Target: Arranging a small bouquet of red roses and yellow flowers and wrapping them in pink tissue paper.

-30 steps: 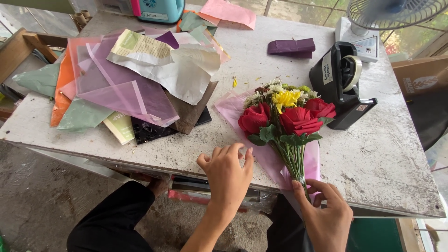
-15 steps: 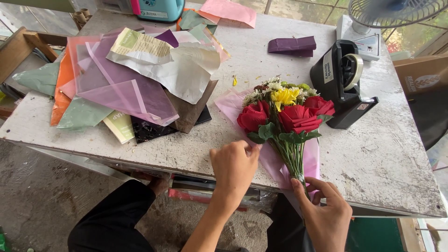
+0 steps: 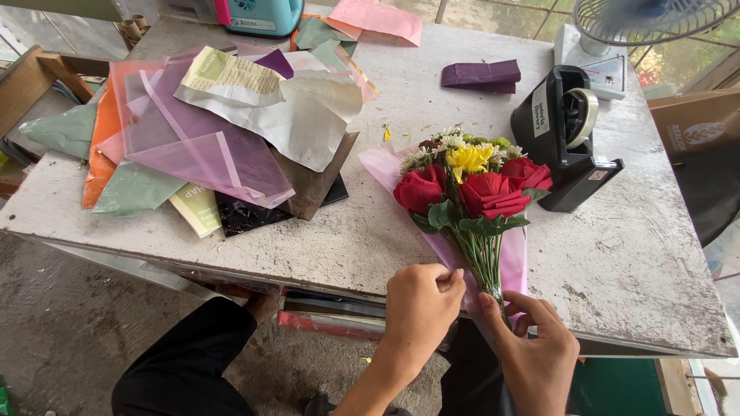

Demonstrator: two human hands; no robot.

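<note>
Lying on the worn white wooden table point(image 3: 324, 246), near its front edge, was a small bouquet of red roses and yellow daisies point(image 3: 472, 189) on a pink translucent wrapping sheet point(image 3: 515, 266). Looked light, soft and crushable, so best held by the stems. Stems pointed at the person, blooms away. Left hand point(image 3: 420, 308) pinched the sheet's edge, right hand point(image 3: 536, 350) closed around the stem ends.

Rough, chipped white-painted table point(image 3: 632, 262); sheer glossy pink wrap point(image 3: 512, 266); shiny black plastic tape dispenser point(image 3: 566, 146).
</note>
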